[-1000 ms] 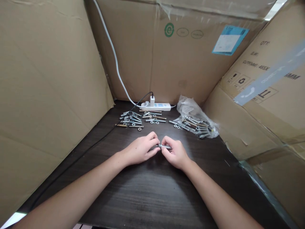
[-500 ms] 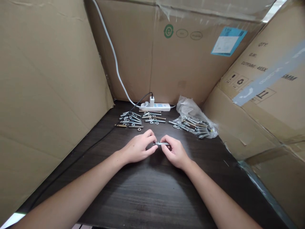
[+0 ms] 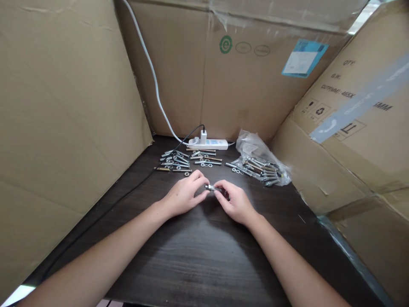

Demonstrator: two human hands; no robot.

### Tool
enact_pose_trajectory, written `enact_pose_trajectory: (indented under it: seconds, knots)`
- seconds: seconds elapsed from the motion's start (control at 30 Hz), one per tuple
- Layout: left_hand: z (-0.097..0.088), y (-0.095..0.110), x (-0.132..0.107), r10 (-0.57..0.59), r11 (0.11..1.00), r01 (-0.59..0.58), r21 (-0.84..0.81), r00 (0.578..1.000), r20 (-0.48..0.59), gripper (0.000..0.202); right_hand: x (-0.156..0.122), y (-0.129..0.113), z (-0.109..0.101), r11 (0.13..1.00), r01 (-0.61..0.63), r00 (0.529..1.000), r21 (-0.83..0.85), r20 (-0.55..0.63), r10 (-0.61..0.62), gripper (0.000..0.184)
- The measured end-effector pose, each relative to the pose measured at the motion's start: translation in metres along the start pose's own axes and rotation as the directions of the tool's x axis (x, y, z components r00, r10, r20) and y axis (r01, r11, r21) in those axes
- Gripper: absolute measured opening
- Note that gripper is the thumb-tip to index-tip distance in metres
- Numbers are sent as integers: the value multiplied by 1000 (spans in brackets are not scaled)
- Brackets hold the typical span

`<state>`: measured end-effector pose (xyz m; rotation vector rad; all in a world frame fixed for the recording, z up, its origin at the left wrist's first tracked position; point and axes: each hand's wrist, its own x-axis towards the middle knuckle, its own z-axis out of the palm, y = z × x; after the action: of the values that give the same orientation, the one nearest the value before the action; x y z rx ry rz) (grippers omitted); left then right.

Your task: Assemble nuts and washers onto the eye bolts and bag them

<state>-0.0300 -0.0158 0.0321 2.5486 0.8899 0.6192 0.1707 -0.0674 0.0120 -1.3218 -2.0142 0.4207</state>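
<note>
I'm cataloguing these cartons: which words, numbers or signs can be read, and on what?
"QTY:" on the right box
"G.W:" same box
"(MM) : 465X" same box; preceding letters unclear
"MM" same box, beyond the tape; preceding character unclear
Signs, same box: glass, recycling, up arrows
"e", green, on the back box
Unreadable: oval marks, blue-white label, tape lettering, power strip markings

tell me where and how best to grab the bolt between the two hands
Probably by the straight shank of the bolt, coming from its right end, as the right hand does. It lies roughly crosswise, and the slim shank suits a pinch. The nut sits near its left end, so a hold on the shank leaves it uncovered.
</note>
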Motion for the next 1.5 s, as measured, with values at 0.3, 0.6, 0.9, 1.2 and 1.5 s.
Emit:
enact_pose_trajectory:
  seconds: [0.3,0.6,0.9,1.2,1.5]
  knots:
    - [0,-4,0,-48,998,48,-52,999,-4,22,8,49,-38,948,-27,947,-318,-312,-78,18]
    - [1,-10,0,-40,997,42,-57,999,23,19,9,145,-113,821,-454,808,-346,-548,216,24]
    - [-5,-12,0,-33,999,33,1,997,62,19,40,168,-106,751,-463,874,-470,-385,298,23]
    - [-7,-12,0,5,999,-2,-45,997,74,20,11,177,-142,664,-527,848,-530,-377,373,25]
    - [-5,-12,-1,3,999,-1,-43,998,57,19,10,177,-137,672,-501,864,-545,-280,418,21]
